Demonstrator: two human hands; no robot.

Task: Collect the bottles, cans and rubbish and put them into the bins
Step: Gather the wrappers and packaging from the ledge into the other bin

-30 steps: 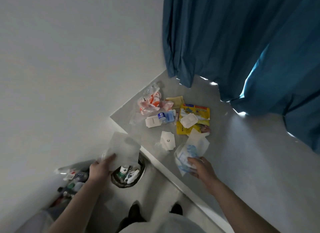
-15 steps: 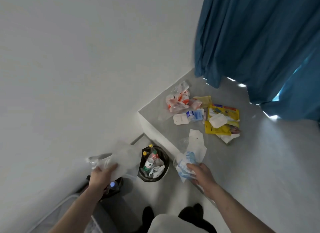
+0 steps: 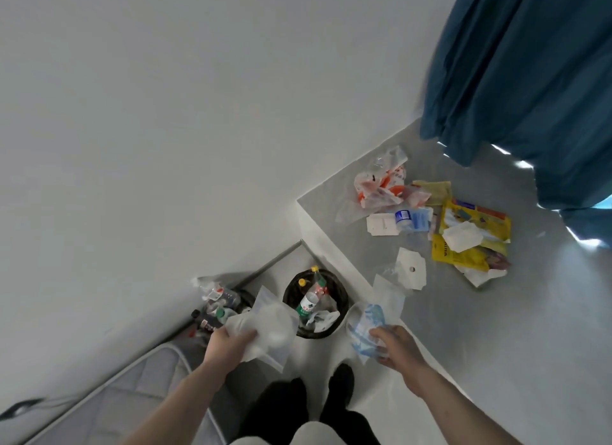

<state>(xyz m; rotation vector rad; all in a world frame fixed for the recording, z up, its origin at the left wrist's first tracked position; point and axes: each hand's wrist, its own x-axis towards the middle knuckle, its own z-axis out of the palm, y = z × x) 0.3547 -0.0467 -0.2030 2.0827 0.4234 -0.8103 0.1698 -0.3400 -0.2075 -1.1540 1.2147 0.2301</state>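
Left hand (image 3: 228, 343) gripping a translucent white plastic bag (image 3: 268, 332), held just above and beside the black bin (image 3: 341, 299), presumably poised so the bag can drop straight in. Right hand (image 3: 395, 345) curled round a crumpled blue-and-white wrapper (image 3: 371, 325), carried off the near edge of the raised grey platform (image 3: 496, 328) and out toward the same bin, likely so both loads go in at once. Already standing in the bin: a green-labelled bottle (image 3: 309, 300) and yellow-capped bottles, leaning against the wall of the liner with crumpled paper beside them. To the left, against the wall, a second darker bin (image 3: 243, 297) crammed with bottles and plastic.

Still to collect, toward the platform's far corner by the wall: an orange-and-white plastic bag (image 3: 381, 186), a blue-capped bottle (image 3: 407, 219), a yellow packet (image 3: 473, 236) and flat white papers (image 3: 410, 269) nearer the front edge. Judged well under way, not near done. Blue curtain (image 3: 516, 80) hanging over the back edge.
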